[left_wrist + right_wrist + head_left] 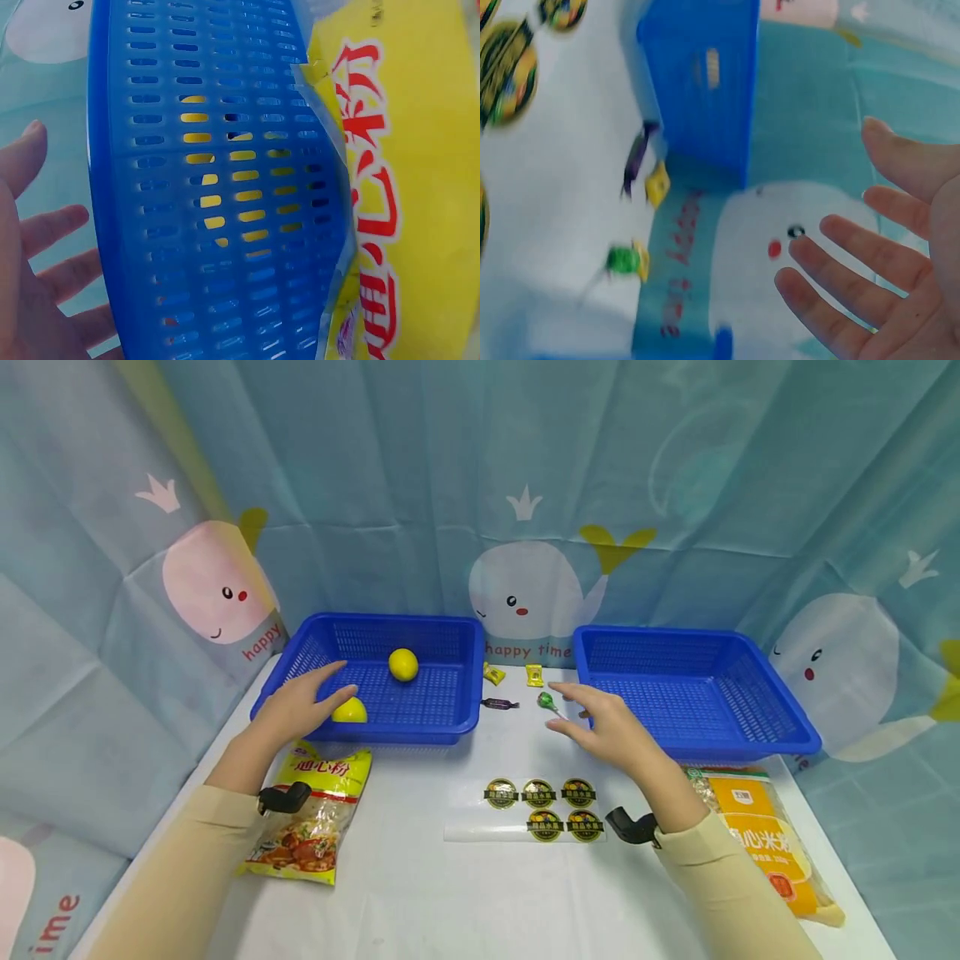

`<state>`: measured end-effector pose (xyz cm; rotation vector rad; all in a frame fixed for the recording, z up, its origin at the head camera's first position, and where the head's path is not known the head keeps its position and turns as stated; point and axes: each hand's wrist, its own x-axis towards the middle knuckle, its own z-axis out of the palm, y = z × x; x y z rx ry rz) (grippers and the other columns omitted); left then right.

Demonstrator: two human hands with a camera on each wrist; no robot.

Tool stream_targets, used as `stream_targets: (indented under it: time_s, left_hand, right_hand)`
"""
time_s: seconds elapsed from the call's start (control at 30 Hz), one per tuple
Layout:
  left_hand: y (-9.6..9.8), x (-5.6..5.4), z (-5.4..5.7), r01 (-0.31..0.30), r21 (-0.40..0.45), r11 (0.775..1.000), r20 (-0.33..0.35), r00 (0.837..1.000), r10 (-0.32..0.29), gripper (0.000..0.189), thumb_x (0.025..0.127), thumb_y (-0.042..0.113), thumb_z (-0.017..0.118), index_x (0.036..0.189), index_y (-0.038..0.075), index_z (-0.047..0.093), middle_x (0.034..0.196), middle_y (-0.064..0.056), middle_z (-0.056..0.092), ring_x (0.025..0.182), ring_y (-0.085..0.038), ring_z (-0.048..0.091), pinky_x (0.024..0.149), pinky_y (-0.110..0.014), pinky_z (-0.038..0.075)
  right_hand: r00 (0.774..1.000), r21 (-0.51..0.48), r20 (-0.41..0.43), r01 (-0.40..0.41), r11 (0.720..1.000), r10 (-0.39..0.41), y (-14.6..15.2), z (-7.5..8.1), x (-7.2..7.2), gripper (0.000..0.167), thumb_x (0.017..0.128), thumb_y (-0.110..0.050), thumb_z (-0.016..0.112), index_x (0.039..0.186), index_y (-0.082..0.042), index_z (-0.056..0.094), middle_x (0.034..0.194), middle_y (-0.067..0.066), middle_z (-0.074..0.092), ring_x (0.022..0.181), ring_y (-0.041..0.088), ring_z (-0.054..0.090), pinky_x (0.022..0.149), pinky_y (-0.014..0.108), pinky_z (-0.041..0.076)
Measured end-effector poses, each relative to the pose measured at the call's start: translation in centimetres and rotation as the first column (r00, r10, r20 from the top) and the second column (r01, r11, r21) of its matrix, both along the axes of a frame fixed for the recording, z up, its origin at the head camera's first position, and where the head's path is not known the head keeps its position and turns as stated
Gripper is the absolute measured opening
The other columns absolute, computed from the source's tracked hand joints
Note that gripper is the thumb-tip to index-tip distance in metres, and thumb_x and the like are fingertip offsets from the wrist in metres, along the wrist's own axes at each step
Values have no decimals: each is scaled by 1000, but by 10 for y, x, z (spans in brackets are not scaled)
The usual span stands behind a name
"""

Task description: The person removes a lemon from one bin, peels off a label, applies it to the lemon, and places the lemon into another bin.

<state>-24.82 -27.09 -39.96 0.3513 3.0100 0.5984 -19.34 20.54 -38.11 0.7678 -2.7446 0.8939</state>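
My left hand (294, 708) hovers over the front left corner of the left blue basket (405, 732), fingers extended and holding nothing. One yellow lemon (349, 711) lies just beyond its thumb, partly behind the basket's front wall. Another lemon (403, 665) sits farther back in the same basket. In the left wrist view, yellow shows through the slotted basket wall (150, 180). My right hand (611, 731) is held with thumb and fingers spread beside the right blue basket (705, 748). A green-wrapped lollipop (546, 700) appears between thumb and fingertips in the head view, but the right wrist view shows it apart from the hand.
Two yellow-wrapped candies (534, 675) and a dark-wrapped candy (500, 703) lie between the baskets. A sheet of round stickers (480, 831) is on the white table (405, 902). A yellow noodle bag (330, 793) lies at left, an orange one (757, 827) at right. A curtain (420, 468) hangs behind.
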Motion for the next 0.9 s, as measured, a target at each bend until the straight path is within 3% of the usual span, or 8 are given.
stream_targets:
  time_s: [0.2,0.43,0.7,0.9]
  left_hand:
    - [5,-13,-5,6,13,1000,79,997,-7,85,98,67,46,160,11,27,161,-26,29,147,-53,24,114,-73,20]
    - [7,-24,-15,-5,32,999,161,987,0,95,92,73,50,161,13,22,162,-29,24,147,-55,20,113,-73,21]
    - [6,-33,-19,11,66,998,310,950,-31,97,92,71,54,162,14,18,163,-31,17,147,-58,14,113,-75,18]
    - [7,-37,-20,11,78,997,369,928,-39,96,92,69,56,163,18,18,164,-30,14,147,-58,12,113,-76,16]
  right_hand:
    - [997,-73,60,-51,996,55,-32,-10,-5,57,92,-30,75,143,-11,57,143,9,60,122,31,62,89,43,59]
    - [992,-170,121,3,985,18,-71,-21,-12,62,88,-37,78,142,-13,58,140,6,62,122,24,62,87,40,60]
    - [984,-245,179,31,969,14,-106,-34,-22,82,80,-47,84,148,-12,52,153,8,48,132,28,55,92,44,58]
    - [975,-203,223,67,977,-21,-117,-48,-24,86,79,-52,83,148,-13,51,159,9,41,141,27,46,93,42,58]
